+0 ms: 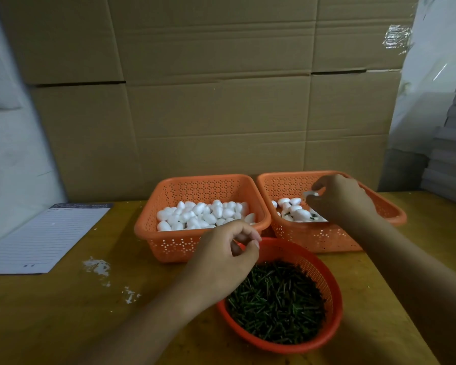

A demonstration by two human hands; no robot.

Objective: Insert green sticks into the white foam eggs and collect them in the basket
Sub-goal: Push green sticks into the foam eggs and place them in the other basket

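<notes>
My right hand hovers over the right orange basket and pinches a white foam egg between thumb and fingertips. That basket holds several eggs with green sticks in them. My left hand hangs by the front rim of the left orange basket, which is full of plain foam eggs. Its fingers are loosely curled and I see nothing between them. A round red bowl of loose green sticks sits in front, partly under my left wrist.
A lined paper pad lies at the table's left. White foam crumbs are scattered on the wooden table. Cardboard boxes form a wall right behind the baskets. Grey stacked sheets stand at the far right.
</notes>
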